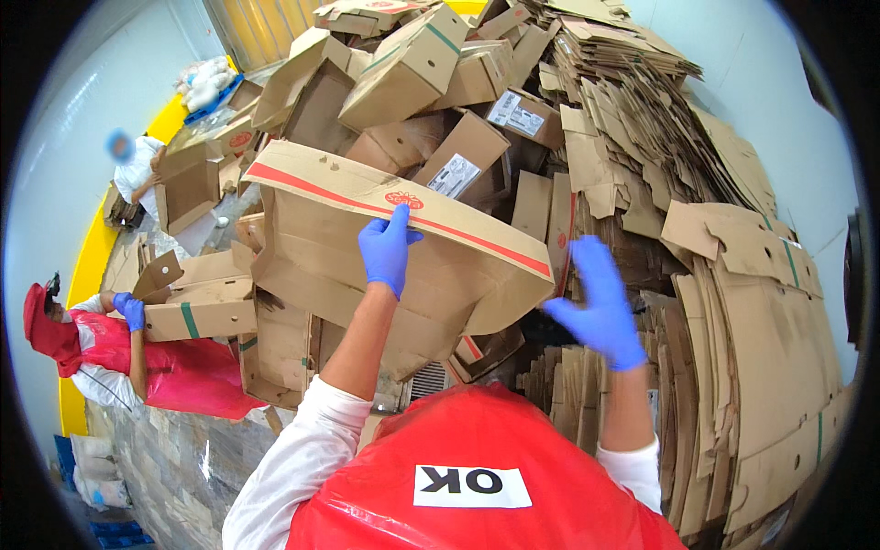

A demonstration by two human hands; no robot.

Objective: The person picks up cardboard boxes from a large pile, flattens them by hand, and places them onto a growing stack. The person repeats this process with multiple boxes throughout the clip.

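Brown box (pixel 458 270) with red stripe (pixel 477 241), blue-gloved hands (pixel 383 254), red apron (pixel 458 435), white sleeves (pixel 302 454)

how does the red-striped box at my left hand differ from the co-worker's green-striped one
The red-striped cardboard box has a long band running along its panel; the green-striped cardboard box has a short stripe across its side. In this view, the red-striped panel slopes down rightward, while the green-striped side sits nearly level. Both are brown.

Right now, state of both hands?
Left hand: closed on the edge of the cardboard box.
Right hand: open, thumb apart from fingers, holding nothing, by the box's right end; whether it touches can't be told.
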